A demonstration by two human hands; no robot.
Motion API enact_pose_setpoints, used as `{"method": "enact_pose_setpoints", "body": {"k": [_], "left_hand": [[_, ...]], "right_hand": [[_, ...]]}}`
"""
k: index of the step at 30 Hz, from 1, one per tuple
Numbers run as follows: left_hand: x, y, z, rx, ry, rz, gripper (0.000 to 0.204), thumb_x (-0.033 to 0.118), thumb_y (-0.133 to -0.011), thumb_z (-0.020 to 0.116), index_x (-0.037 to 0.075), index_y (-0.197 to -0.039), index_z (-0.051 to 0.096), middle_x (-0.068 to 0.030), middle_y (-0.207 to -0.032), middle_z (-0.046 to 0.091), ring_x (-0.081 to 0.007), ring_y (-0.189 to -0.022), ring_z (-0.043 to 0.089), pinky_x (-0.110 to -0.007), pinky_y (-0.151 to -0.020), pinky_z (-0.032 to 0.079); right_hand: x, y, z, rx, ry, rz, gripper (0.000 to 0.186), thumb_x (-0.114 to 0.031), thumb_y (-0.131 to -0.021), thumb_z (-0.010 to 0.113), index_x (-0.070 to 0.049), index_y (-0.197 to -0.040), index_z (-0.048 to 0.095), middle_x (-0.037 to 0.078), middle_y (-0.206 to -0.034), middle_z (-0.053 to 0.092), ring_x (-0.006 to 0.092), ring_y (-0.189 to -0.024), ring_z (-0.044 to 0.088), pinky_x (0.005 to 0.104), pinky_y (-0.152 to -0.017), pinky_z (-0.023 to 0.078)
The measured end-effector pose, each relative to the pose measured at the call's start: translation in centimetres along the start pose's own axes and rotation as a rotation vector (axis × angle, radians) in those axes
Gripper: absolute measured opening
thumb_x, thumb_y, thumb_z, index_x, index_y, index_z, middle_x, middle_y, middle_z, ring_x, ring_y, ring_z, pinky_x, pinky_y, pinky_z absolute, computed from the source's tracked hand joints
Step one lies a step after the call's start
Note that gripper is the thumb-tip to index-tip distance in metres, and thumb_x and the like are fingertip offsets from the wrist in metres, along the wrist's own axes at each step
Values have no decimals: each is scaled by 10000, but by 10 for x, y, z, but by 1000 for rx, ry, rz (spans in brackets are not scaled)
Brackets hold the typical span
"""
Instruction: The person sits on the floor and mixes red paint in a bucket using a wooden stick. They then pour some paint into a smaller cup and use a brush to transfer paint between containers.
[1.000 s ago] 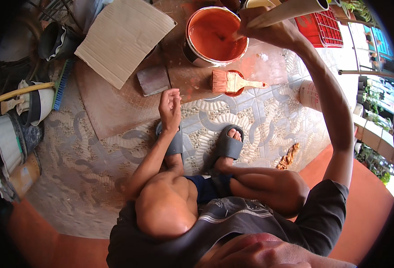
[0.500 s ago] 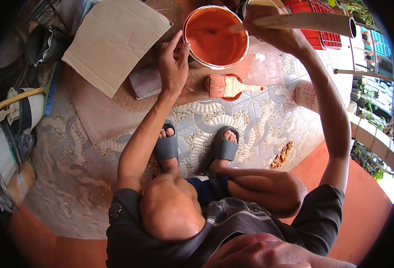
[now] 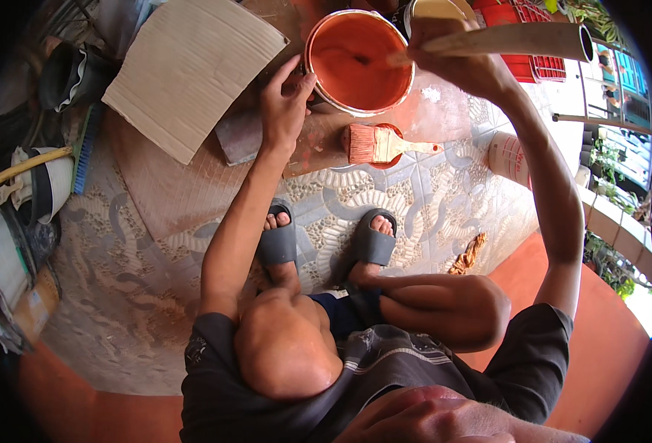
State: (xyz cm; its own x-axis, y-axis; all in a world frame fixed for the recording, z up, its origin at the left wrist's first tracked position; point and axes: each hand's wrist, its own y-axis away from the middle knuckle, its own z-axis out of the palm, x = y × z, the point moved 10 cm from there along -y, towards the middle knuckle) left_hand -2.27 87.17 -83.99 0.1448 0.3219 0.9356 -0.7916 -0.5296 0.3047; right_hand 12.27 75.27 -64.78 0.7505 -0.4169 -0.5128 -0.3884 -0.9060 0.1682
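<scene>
A round paint bucket (image 3: 361,109) with a white-smeared rim holds orange-red paint. My left hand (image 3: 285,103) steadies its left side, thumb at the rim and forefinger stretched along the outside; the other fingers are partly hidden. Over the bucket's right side, my right hand (image 3: 462,66) is closed round a long beige stick (image 3: 518,40), its thick outer end hollow. The stick's thin end reaches into the paint. Below the bucket, a wide paintbrush (image 3: 385,145) with paint-stained bristles lies across a small red lid-like disc (image 3: 389,162).
Cardboard (image 3: 193,74) lies left of the bucket, beside a flat block (image 3: 239,136). A second tub (image 3: 440,11) and a red crate (image 3: 518,59) stand beyond my right hand. A white pail (image 3: 507,159) sits near my right forearm, and a crumpled brown leaf (image 3: 468,255) lies on the patterned floor.
The view has shifted slightly. My left forefinger has drawn back a little from the bucket rim. My right hand and the stick's tip stay close to the bucket's right side.
</scene>
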Motion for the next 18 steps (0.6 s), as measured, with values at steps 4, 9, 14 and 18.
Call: {"method": "enact_pose_setpoints", "body": {"k": [4,9,14,18], "left_hand": [[0,-2,-1,-35,-5,-6,534,246,-934,716,49,-1398,540,-4,-966,667,-66,-799,617,-204,-550,467],[-3,-3,0,0,37,47,504,279,-915,740,55,-1342,596,-7,-887,639,-50,-668,547,-203,-494,438],[-4,-4,-1,2,65,59,488,262,-907,752,52,-1324,610,6,-850,626,-45,-626,524,-207,-476,426],[-5,-4,0,-11,8,51,490,260,-923,730,79,-1356,589,13,-916,644,-59,-741,586,-203,-539,461]], "right_hand": [[-16,3,19,-66,-316,-83,133,-175,-886,717,-56,-855,667,21,-742,622,128,-687,618,307,-630,498],[-19,-24,8,83,-221,-164,134,-124,-887,699,-54,-822,604,28,-777,574,159,-701,562,335,-641,462],[-21,3,8,-79,-27,-34,107,-113,-890,650,-35,-914,720,42,-831,653,160,-817,646,300,-751,520],[-47,-6,14,50,-131,-227,90,-144,-877,725,-61,-873,691,43,-753,654,147,-687,648,318,-634,521]]}}
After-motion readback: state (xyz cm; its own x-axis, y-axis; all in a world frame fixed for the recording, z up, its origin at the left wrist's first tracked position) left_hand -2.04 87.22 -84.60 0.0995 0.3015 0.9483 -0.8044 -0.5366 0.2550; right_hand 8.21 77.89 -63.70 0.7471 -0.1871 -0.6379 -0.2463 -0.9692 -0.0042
